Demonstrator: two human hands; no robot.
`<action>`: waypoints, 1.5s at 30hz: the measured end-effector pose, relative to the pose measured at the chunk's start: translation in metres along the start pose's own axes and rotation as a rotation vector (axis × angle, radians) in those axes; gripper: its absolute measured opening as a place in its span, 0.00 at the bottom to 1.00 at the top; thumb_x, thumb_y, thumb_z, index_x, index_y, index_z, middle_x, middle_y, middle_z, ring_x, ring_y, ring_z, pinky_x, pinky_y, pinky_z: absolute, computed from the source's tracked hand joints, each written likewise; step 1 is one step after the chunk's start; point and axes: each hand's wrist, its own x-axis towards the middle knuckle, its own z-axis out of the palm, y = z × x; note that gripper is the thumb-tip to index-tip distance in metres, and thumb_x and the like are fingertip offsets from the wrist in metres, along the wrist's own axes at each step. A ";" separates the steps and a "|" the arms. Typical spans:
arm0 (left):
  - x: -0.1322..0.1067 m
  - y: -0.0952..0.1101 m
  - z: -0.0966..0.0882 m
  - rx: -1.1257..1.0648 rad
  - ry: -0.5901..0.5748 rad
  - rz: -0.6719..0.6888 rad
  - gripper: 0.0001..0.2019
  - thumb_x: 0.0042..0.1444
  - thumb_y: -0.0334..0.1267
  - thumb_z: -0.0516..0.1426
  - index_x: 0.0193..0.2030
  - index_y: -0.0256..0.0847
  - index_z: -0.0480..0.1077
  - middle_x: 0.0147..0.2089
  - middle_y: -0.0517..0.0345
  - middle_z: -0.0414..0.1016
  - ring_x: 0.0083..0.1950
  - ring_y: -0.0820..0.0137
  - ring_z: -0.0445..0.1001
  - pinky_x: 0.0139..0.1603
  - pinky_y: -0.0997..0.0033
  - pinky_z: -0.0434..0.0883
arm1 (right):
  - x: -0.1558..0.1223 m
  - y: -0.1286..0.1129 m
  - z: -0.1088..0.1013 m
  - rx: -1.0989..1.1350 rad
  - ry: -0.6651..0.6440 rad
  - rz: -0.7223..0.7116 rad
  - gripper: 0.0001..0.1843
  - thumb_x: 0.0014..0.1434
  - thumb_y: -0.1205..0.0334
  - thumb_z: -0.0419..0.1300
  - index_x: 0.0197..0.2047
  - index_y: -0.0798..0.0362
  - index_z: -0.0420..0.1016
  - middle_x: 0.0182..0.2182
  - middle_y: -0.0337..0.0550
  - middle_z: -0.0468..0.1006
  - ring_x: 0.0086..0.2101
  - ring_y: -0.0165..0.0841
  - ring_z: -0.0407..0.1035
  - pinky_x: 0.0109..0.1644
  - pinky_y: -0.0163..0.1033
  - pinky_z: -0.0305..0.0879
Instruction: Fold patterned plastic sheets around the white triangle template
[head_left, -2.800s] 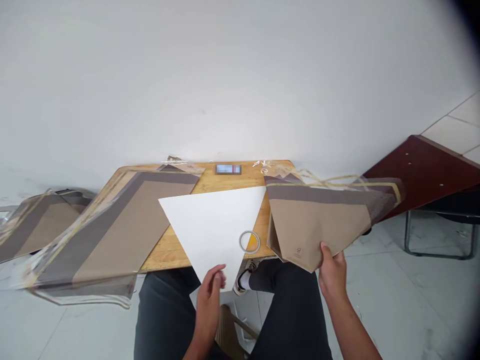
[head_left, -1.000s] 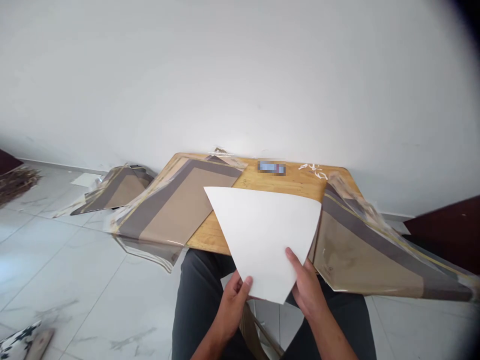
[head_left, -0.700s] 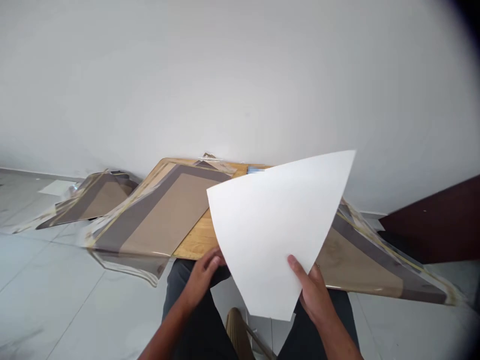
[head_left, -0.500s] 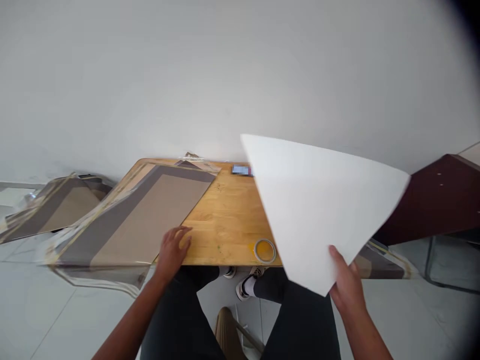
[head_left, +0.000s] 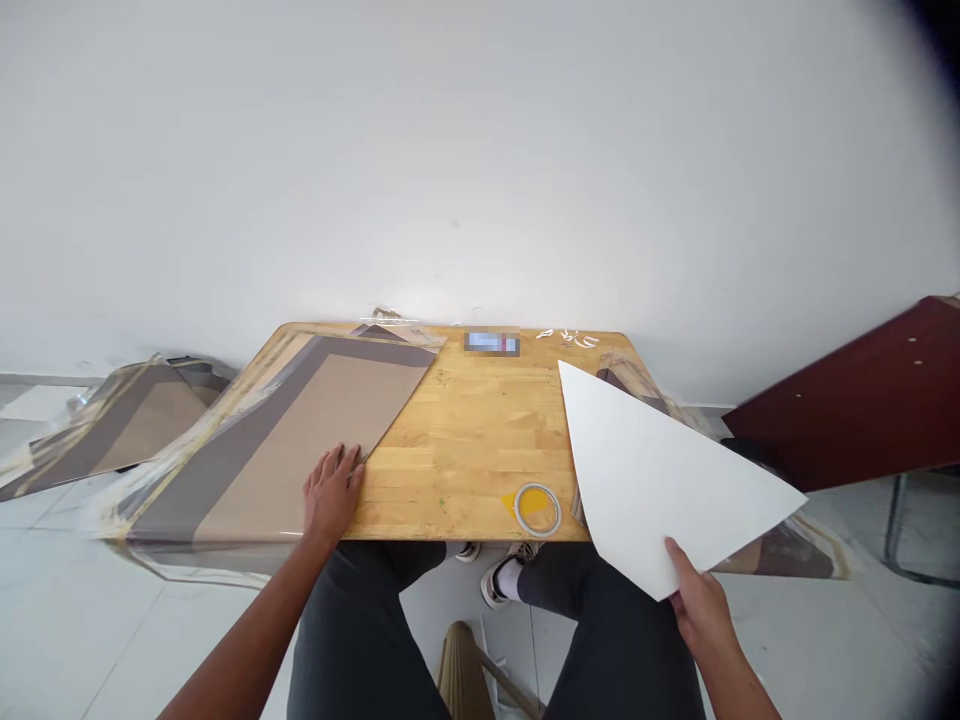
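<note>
**Q:** Entry one: the sheet?

**A:** One white fan-shaped card (head_left: 667, 480), over the right end of the wooden bench (head_left: 465, 440), jutting past its front edge.

**Q:** Held?

**A:** Yes. My right hand (head_left: 697, 605) pinches its lower edge, thumb on top and fingers underneath.

**Q:** Entry two: the left hand?

**A:** My left hand (head_left: 330, 495) lies open and grips nothing. Its fingers (head_left: 337, 470) are spread at the corner of a brown-and-grey film-wrapped panel (head_left: 300, 450), which lies flat across the bench's left side.

**Q:** Anything between them?

**A:** A ring of clear tape (head_left: 537, 509) on a yellow patch at the bench's front edge, just beside the card, touched by neither hand.
</note>
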 end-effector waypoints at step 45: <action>-0.045 0.008 -0.018 -0.271 -0.259 0.692 0.13 0.75 0.41 0.52 0.59 0.44 0.74 0.61 0.51 0.78 0.71 0.62 0.71 0.84 0.47 0.51 | 0.000 0.003 0.003 0.008 0.006 -0.099 0.52 0.48 0.44 0.78 0.70 0.56 0.71 0.66 0.56 0.76 0.64 0.52 0.72 0.63 0.49 0.75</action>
